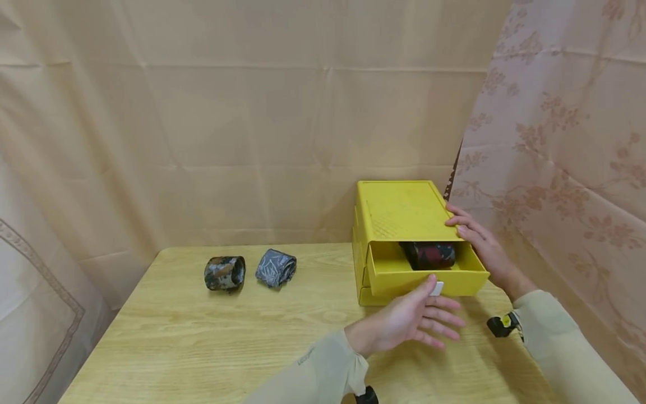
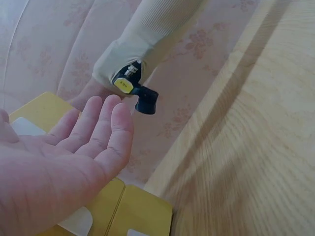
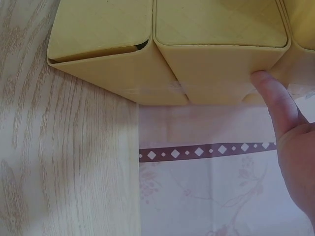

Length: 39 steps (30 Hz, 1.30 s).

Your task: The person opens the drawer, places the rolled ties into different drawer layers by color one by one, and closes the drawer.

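A yellow drawer unit (image 1: 396,209) stands at the back right corner of the tabletop (image 1: 202,342), its top drawer (image 1: 401,283) pulled partway out toward the front edge. In that drawer lies a dark roll (image 1: 433,256) with red patches; as far as it shows, its long axis runs sideways, roughly along the drawer's front (its rear part sits in the shade of the unit's top).

The left hand (image 1: 411,320) is at the drawer's front, thumb raised by the white tab (image 1: 437,288), the other fingers loosely extended below it toward the tabletop's right edge. Those fingers are curled round nothing; whether the thumb bears on the tab or is only beside it, I cannot tell. The right hand (image 1: 481,252) lies along the unit's right side, fingers extended to its upper edge, touching it without gripping.

The relation that counts most, I judge, is this: the drawer slides along a line from back edge to front edge, and the left hand is right before it, the nearer of the two, while the right hand rests from the side, farther back. The dark roll lies just behind the drawer's front, beyond the left thumb.

A camouflage roll (image 1: 222,274) and a grey roll (image 1: 275,268) lie near the back edge, left of the unit, well apart from both hands.
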Available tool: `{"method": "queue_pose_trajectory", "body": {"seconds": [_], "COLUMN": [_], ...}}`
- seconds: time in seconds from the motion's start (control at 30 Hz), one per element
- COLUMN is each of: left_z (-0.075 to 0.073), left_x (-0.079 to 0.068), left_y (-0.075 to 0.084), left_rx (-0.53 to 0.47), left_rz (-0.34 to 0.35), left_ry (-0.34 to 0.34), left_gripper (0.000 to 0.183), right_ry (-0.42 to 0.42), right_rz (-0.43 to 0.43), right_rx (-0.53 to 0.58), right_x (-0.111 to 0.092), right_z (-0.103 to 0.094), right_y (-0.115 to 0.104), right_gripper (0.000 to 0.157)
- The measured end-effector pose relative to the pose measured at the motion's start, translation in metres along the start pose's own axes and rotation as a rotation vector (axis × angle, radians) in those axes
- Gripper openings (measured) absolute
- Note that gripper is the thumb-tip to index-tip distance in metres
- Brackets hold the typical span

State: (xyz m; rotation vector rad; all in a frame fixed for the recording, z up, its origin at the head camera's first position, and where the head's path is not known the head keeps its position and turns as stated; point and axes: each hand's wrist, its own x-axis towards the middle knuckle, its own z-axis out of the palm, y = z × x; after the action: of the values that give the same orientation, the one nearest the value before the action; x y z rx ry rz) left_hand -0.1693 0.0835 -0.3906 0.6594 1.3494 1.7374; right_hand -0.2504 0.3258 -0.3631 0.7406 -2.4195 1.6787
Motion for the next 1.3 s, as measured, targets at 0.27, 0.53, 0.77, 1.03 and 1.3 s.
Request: {"method": "queue_pose_trajectory", "body": {"seconds": [0.27,0.53,0.77,1.03,1.3], "left_z": [-0.009,-0.018,-0.024,-0.032,-0.038], "left_x": [0.008,0.012,0.015,0.020,0.024], "left_y": [0.003,0.007,0.010,0.013,0.015], "left_rx": [-0.010,0.014,0.027,0.033,0.038], "left_rz": [0.011,0.021,0.023,0.020,0.020], "left_ry": [0.030,0.058,0.078,0.092,0.091], "left_gripper": [0.080,0.079,0.078,0.081,0.084], "right_ry": [-0.011,-0.005,-0.007,0.003,0.009], "right_rz": [-0.022,-0.021,-0.012,0.015,0.009], "right_rx": [-0.025,-0.010,-0.010,-0.021,-0.007], "right_x": [-0.002,-0.001,-0.001,-0.002,-0.001], "right_z": [0.000,0.000,0.000,0.000,0.001], "right_y": [0.001,0.001,0.001,0.001,0.000], "right_gripper": [0.034,0.033,0.034,0.034,0.033]}}
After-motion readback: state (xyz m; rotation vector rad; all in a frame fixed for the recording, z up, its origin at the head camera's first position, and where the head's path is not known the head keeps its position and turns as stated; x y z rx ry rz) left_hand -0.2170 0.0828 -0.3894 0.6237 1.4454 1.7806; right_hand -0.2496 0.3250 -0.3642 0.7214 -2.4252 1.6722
